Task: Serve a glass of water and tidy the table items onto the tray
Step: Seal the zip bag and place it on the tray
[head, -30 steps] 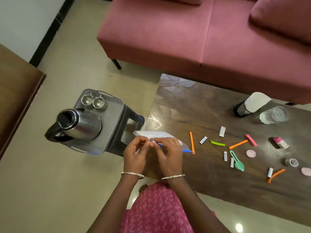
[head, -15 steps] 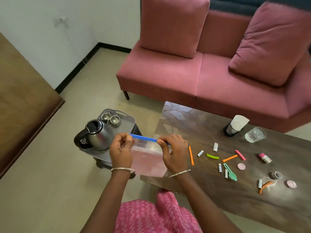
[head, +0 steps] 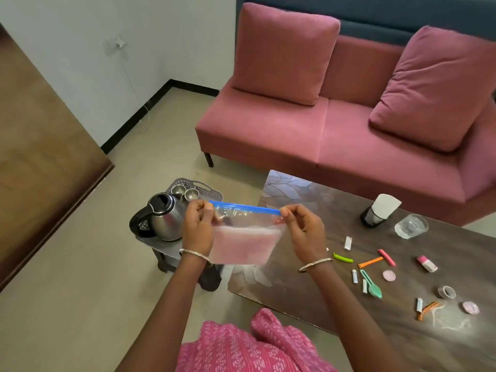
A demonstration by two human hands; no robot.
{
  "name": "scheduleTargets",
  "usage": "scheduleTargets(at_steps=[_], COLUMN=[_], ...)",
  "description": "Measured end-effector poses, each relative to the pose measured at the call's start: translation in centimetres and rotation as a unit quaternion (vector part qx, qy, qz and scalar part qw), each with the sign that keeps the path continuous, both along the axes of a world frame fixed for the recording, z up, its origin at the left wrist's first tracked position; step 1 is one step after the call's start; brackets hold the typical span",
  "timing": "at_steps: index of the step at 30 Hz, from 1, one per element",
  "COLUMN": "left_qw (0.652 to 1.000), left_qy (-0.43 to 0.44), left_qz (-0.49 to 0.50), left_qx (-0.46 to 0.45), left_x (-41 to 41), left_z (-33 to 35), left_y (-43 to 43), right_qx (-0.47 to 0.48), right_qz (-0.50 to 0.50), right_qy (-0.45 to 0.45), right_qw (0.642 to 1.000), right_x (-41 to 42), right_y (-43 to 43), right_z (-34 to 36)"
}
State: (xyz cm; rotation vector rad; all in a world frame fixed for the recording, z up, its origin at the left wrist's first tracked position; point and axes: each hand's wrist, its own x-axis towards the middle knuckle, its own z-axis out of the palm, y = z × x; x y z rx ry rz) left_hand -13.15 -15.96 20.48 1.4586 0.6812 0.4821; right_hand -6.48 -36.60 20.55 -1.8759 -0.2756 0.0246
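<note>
Now in hand: a clear zip bag [head: 243, 237] with a blue zip strip [head: 244, 208] along its top; you hold it up in the air between the tray [head: 212, 191] and the bench [head: 295, 291], and it hangs flat below your hands, touching neither.
Left fingers: on your left hand [head: 197, 229] the fingers [head: 200, 210] are curled in and pinch the left end of the strip; that hand has nothing else.
Right fingers: on your right hand [head: 303, 232] thumb and forefinger pinch the right end; the other fingers are loosely curled and hold nothing.
Bag's feel: by its look, thin limp film, almost weightless and slick; it will sag and twist if you let one end go.
Bag's contents: a pink cast fills the lower half; I cannot tell whether that is something inside or only colour showing through.
Bag's mouth: sealed or parted, I cannot tell.
Where to grip: keep to the strip, the stiffest part; to open it, pinch one lip in each hand near the middle and pull apart.
Bench items: a green clip [head: 342, 257], an orange clip [head: 370, 263], a green spoon [head: 371, 287] and a tape roll [head: 447, 292] lie scattered to your right, well apart from the bag; probably light and stiff; take each with fingertips.
Glass: the glass [head: 410, 226] stands near the far edge of the bench; likely fragile and smooth; wrap your fingers round its body, not its rim.
Tray: it sits on a stool [head: 209, 277] left of the bench and carries a kettle [head: 166, 218] and two steel cups [head: 192, 194].
</note>
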Motion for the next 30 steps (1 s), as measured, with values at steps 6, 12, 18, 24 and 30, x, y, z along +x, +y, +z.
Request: scheduleTargets(at_steps=[6,12,18,24,30], left_qw=[0.998,0.995,0.996,0.996,0.991], left_qy=[0.038,0.009,0.001,0.009,0.027], left_qz=[-0.024,0.010,-0.042,-0.008,-0.021], left_qx=[-0.036,-0.100,-0.078,-0.094,-0.131], left_x=[0.6,-0.5,-1.6,-1.0,0.8], left_z=[0.2,0.6,0.8,-0.4,-1.6], left_y=[-0.5,-1.8,-0.8,1.6,6.6], right_qx=[0.098,0.166,0.168,0.126,0.037], right_qz=[-0.018,0.025,0.066,0.165,0.186], right_qy=[0.081,0.132,0.163,0.193,0.210], right_qw=[0.992,0.977,0.970,0.959,0.959], right_x=[2.4,3.5,4.5,5.0,6.0], right_y=[-0.7,0.4,2.4,4.5,8.3], right_z=[0.4,-0.3,-0.7,-0.8,-1.7])
